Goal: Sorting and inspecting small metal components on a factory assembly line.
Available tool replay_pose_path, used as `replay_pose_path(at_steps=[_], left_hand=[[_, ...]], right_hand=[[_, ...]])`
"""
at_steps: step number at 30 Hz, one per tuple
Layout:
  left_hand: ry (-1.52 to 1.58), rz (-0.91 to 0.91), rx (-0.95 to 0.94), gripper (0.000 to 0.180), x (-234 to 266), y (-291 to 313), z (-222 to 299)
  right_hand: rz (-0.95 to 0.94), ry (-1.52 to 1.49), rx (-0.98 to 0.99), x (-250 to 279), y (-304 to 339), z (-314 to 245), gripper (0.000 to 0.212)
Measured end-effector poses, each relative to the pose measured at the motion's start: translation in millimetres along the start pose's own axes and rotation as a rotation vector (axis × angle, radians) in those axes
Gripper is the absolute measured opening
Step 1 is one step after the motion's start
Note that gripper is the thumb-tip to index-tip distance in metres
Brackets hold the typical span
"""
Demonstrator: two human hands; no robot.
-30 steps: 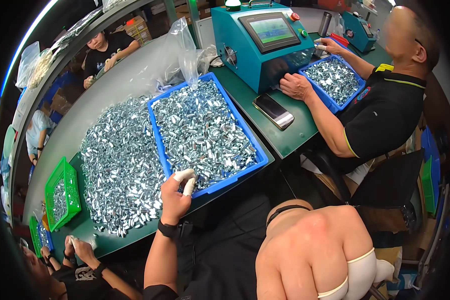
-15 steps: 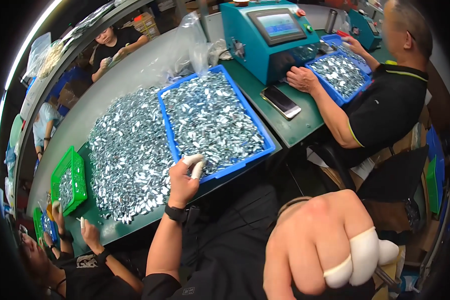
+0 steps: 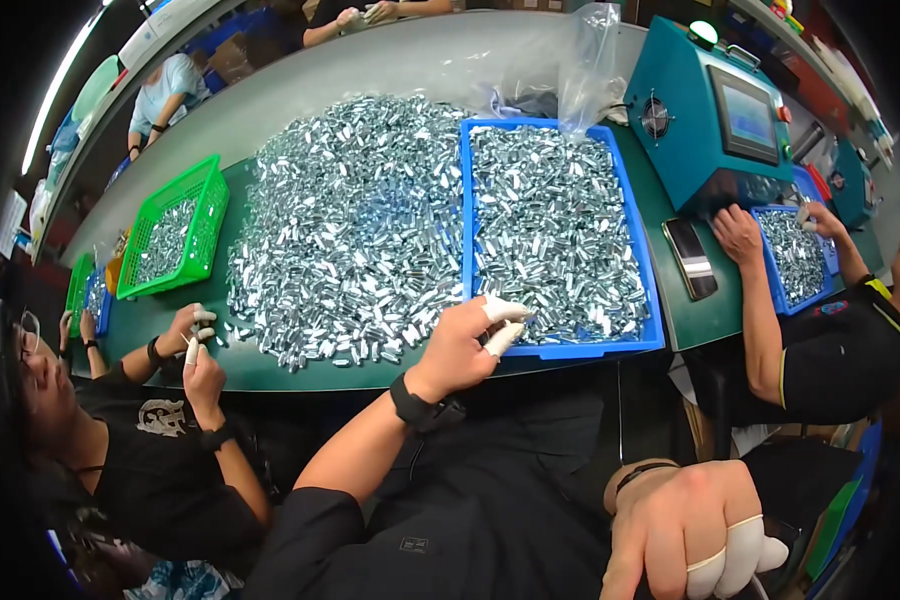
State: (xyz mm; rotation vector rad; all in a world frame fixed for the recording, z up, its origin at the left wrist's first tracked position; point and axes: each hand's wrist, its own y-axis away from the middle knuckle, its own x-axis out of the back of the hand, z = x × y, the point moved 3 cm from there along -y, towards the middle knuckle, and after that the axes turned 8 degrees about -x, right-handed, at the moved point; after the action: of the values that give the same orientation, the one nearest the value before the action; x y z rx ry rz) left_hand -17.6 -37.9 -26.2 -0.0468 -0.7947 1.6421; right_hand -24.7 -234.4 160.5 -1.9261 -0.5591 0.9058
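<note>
My left hand (image 3: 465, 345), with pale finger covers on thumb and forefinger, is bent into a pinch over the near-left edge of the blue tray (image 3: 590, 350). Whatever sits between those fingertips is too small to make out. Small shiny metal pieces (image 3: 555, 230) fill the tray. Left of it a wide heap of similar pieces (image 3: 360, 240) lies loose on the green tabletop. Close to the camera at lower right, my right hand (image 3: 685, 530) is closed, its white-covered fingers curled down. A bit of thin grey rod (image 3: 760, 588) sticks out beneath them; the rest is hidden.
A teal machine with a screen (image 3: 715, 120) stands at the back right, near a phone (image 3: 690, 258). One co-worker sits right with a smaller blue tray (image 3: 795, 255), another left beside a green basket (image 3: 175, 225). A clear plastic bag (image 3: 590, 65) touches the tray's back edge.
The view has swung right, so the bench appears squarer and more of the left co-worker shows. My left hand stays at the tray's near edge; my right hand remains closed, lower in view.
</note>
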Motion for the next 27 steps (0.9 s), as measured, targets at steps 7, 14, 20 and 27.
replay_pose_path(at_steps=[7, 14, 20, 27], left_hand=[[-0.268, 0.104, 0.095, 0.021, 63, 5, -17], [-0.682, -0.055, 0.042, 0.030, 87, -6, -45], [-0.682, -0.140, 0.050, 0.027, 91, -12, -61], [-0.740, -0.219, 0.037, 0.021, 84, -19, -48]], right_hand=[[0.073, -0.008, 0.019, 25, 19, -3, 0.037], [1.302, 0.855, -0.149, 121, 122, 2, 0.035], [1.382, 1.216, -0.400, 161, 155, 16, 0.025], [1.297, 1.287, -0.403, 163, 150, 14, 0.023]])
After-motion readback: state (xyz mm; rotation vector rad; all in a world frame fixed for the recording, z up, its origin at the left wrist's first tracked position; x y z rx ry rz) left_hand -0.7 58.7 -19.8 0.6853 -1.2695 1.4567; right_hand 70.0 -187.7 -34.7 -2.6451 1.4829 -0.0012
